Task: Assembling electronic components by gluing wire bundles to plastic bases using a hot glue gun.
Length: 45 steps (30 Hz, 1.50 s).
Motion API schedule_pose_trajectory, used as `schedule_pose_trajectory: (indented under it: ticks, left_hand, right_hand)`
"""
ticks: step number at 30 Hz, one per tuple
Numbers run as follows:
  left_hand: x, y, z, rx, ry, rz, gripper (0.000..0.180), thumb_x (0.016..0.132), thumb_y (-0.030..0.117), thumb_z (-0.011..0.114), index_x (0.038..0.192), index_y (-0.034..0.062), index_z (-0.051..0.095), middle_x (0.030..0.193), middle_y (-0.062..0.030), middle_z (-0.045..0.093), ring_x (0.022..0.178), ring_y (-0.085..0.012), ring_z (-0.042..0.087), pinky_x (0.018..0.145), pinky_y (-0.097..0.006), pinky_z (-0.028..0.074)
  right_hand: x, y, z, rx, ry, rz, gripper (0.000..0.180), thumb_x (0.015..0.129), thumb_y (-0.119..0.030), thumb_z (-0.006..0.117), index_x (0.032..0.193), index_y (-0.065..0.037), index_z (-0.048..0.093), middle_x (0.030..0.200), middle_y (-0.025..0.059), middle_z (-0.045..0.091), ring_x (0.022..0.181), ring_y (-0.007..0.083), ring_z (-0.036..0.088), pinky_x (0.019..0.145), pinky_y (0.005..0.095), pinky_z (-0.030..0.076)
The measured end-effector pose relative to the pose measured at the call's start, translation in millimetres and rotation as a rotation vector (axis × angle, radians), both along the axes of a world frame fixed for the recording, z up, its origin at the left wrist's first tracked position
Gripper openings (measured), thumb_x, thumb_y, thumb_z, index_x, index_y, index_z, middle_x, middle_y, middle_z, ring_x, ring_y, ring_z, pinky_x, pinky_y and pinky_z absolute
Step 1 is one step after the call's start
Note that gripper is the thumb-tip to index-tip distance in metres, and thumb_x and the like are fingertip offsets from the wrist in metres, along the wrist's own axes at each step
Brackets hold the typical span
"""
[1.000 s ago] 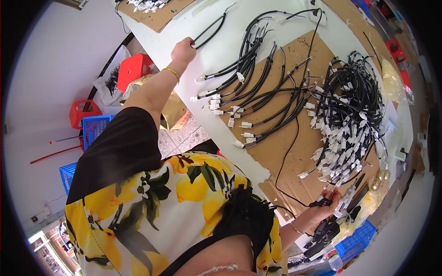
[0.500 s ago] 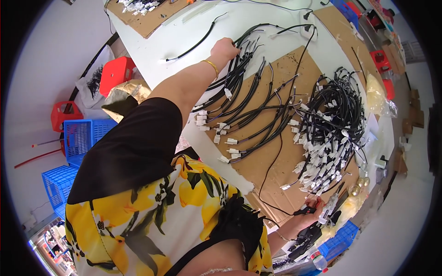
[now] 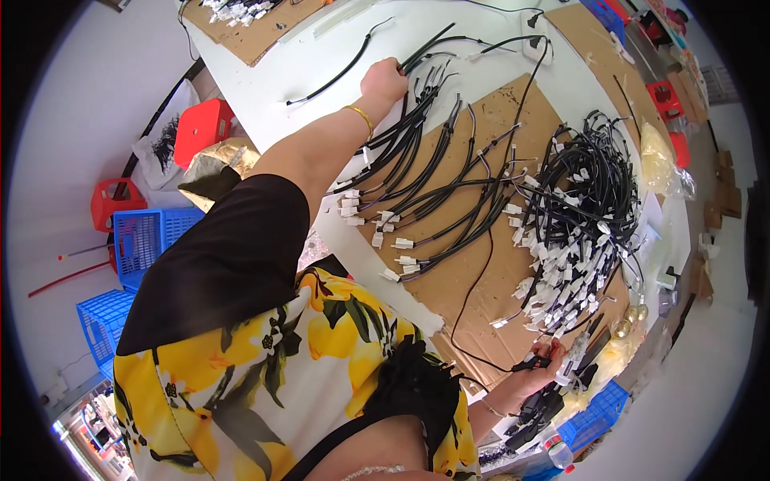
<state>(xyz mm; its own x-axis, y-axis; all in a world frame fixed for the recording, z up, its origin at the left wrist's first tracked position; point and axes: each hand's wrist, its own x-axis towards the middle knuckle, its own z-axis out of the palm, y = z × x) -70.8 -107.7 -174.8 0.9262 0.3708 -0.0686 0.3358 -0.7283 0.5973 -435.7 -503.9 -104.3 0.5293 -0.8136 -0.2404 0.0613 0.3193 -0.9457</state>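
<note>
Left hand [image 3: 385, 78] grips black cabling [image 3: 427, 48]; right hand [image 3: 547, 361] grips corded tool [image 3: 529, 364]. Lone cable [image 3: 343, 76] lies far left; heap [image 3: 581, 208] remains right.

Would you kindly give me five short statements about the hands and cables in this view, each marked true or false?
1. The left hand is higher in the picture than the right hand. True.
2. The right hand is empty. False: it holds a corded black object.
3. The left hand grips black cable. True.
4. The lone cable at the upper left is in the left hand. False: it lies apart on the white tabletop.
5. The large cable pile has many white connectors. True.
</note>
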Motion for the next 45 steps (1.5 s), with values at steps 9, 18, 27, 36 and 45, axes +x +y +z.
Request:
schedule_pose_trajectory:
  ticks: [9, 18, 27, 36, 45]
  left_hand:
    - [11, 23, -22, -0.142, -0.167, -0.050, 0.018, 0.072, 0.019, 0.058, 0.082, 0.0064, 0.066, 0.081, -0.0128, 0.065, 0.078, -0.0289, 0.061, 0.071, -0.035, 0.049]
    - [22, 9, -26, -0.096, 0.036, 0.021, 0.020, 0.070, 0.021, 0.058, 0.085, 0.0090, 0.064, 0.090, -0.0117, 0.064, 0.087, -0.0272, 0.060, 0.076, -0.035, 0.048]
    - [38, -9, -16, 0.036, 0.110, -0.059, 0.028, 0.071, 0.021, 0.056, 0.093, 0.0061, 0.063, 0.098, -0.0127, 0.062, 0.092, -0.0275, 0.059, 0.079, -0.036, 0.047]
    - [56, 45, -16, -0.350, 0.152, -0.038, 0.022, 0.067, 0.016, 0.068, 0.085, 0.0038, 0.065, 0.080, -0.0093, 0.064, 0.061, -0.0164, 0.059, 0.053, -0.029, 0.047]
    - [-20, 54, 38, -1.162, 0.164, -0.180, 0.028, 0.079, -0.002, 0.050, 0.107, -0.0021, 0.052, 0.094, -0.0088, 0.060, 0.051, -0.0063, 0.041, 0.046, -0.019, 0.036]
  right_hand:
    - [2, 6, 4, 0.001, -0.007, -0.013, 0.017, 0.083, -0.018, 0.056, 0.089, -0.002, 0.057, 0.079, 0.0026, 0.058, 0.055, 0.0081, 0.042, 0.055, 0.0242, 0.038]
    - [4, 10, 9, -0.010, 0.067, -0.032, 0.019, 0.082, -0.022, 0.056, 0.086, -0.004, 0.055, 0.074, 0.0001, 0.054, 0.055, 0.0064, 0.038, 0.058, 0.0238, 0.036]
    - [7, 11, 5, 0.000, 0.072, -0.115, 0.017, 0.084, -0.021, 0.056, 0.083, -0.003, 0.055, 0.060, -0.0045, 0.039, 0.053, 0.0070, 0.029, 0.052, 0.0219, 0.028]
    - [-3, 1, 1, -0.013, 0.049, -0.070, 0.018, 0.083, -0.020, 0.056, 0.086, -0.002, 0.056, 0.073, 0.0002, 0.057, 0.053, 0.0067, 0.035, 0.054, 0.0231, 0.033]
    - [1, -5, -1, 0.024, 0.005, -0.049, 0.019, 0.084, -0.021, 0.056, 0.085, -0.002, 0.056, 0.064, -0.0015, 0.048, 0.055, 0.0075, 0.038, 0.055, 0.0240, 0.033]
